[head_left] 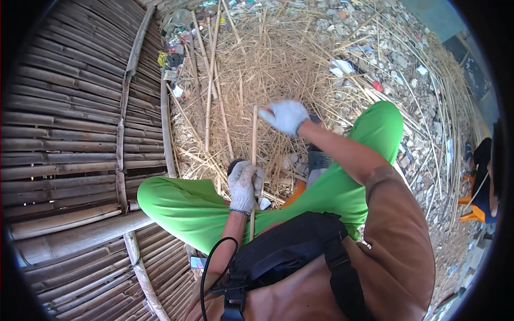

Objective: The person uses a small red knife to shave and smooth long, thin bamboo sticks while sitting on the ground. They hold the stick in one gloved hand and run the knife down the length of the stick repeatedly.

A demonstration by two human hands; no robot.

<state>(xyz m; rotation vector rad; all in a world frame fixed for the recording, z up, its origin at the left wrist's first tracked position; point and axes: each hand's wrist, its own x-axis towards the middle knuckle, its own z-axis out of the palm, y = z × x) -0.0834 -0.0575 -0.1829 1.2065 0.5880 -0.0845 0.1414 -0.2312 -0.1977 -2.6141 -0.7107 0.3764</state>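
Observation:
My left hand [243, 184], in a whitish work glove with grey soil on it, is closed round a thin pale bamboo stick [254, 136]. The stick stands nearly upright in the view, its lower end running down past my wrist to my lap. Close to the right of its top end is my right hand [286, 116], also gloved. Its fingers are bent together and point toward the stick; a small reddish spot shows at them, but what they hold cannot be made out. Both hands are between my knees in green trousers [179, 200].
A bamboo slat wall [80, 134] rises close on my left. Straw-like shavings [278, 59] and loose bamboo sticks [210, 80] cover the ground ahead. Rubble and litter lie to the right, with long thin strips [428, 117]. Another person [482, 182] is by an orange stool [471, 214] at far right.

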